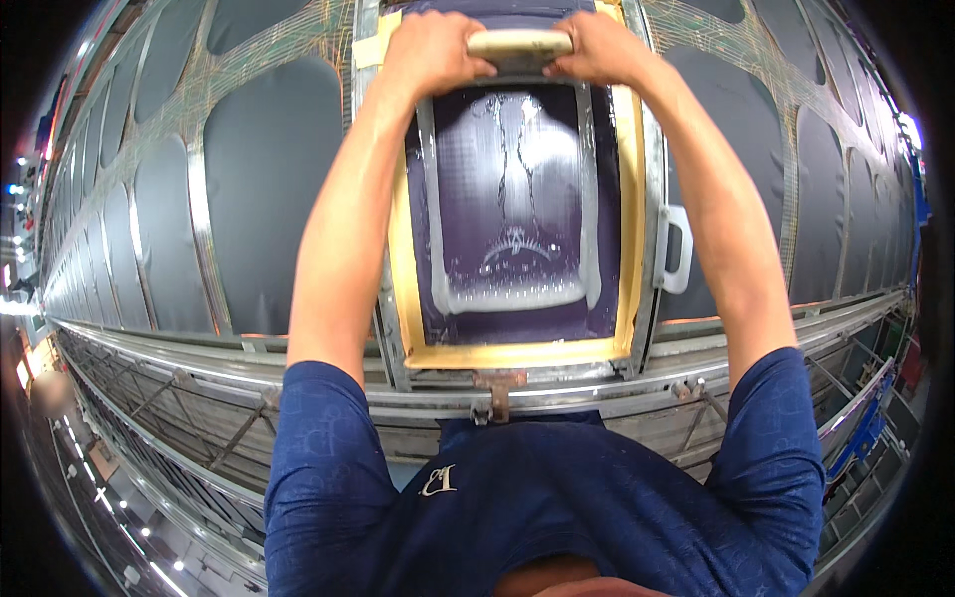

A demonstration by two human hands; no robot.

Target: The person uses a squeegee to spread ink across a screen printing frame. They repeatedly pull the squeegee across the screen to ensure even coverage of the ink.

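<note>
My left hand (pixel 438 50) and my right hand (pixel 597 50) are both closed on the ends of a cream-coloured squeegee (pixel 519 42) at the far end of a printing screen (pixel 517 353). The screen has a dark purple mesh (pixel 428 219) bordered by yellow tape inside a metal frame. A glossy, pale substance (pixel 512 298) lies in a band along its near end and sides, with streaks and a small curved pattern in the middle. My forearms reach up either side of the screen. The squeegee's lower edge is partly hidden behind my fingers.
Long rows of dark grey cut panels (pixel 259 189) extend left and right on the table. A white handle (pixel 676 249) is on the screen's right side. A metal rail (pixel 557 403) runs along the near edge, with an open metal framework (pixel 189 408) below at lower left.
</note>
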